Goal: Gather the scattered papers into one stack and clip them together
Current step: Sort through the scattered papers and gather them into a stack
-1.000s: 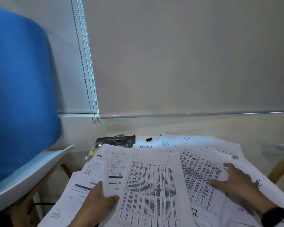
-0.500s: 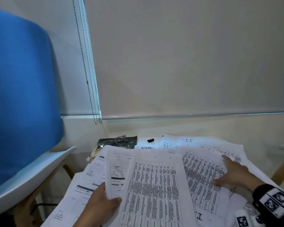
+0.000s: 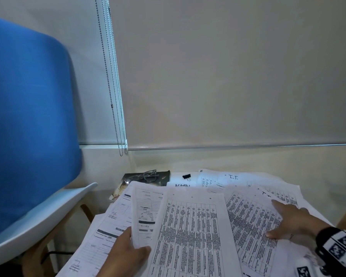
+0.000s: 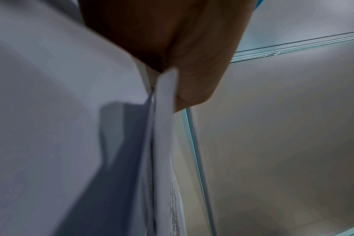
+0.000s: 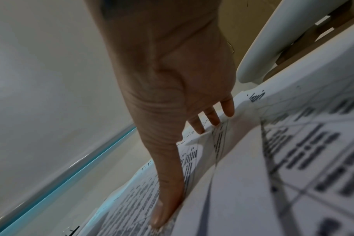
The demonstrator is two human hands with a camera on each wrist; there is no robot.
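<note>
Printed sheets lie spread over the table. My left hand [image 3: 128, 254] pinches a held bunch of papers [image 3: 190, 236] at its lower left edge, thumb on top; the left wrist view shows the thumb [image 4: 194, 76] pressing on the paper edges [image 4: 164, 127]. My right hand [image 3: 288, 220] lies flat with straight fingers on a table-printed sheet [image 3: 250, 220] at the right; in the right wrist view the fingers [image 5: 168, 191] press that sheet [image 5: 273, 175]. A small black binder clip [image 3: 186, 176] sits at the far edge of the table, beside sheets marked ADMIN [image 3: 182, 185] and I.T. [image 3: 233, 176].
Spectacles [image 3: 142, 176] lie on a dark book [image 3: 162, 176] at the back left of the table. A blue-and-white chair [image 3: 28, 136] stands close on the left, another chair's white edge [image 5: 273, 39] on the right. A roller blind with bead chains [image 3: 112, 96] hangs behind.
My right hand has slid a little to the right and back across the printed sheet, its wrist now in view. The left hand keeps its hold on the bunch.
</note>
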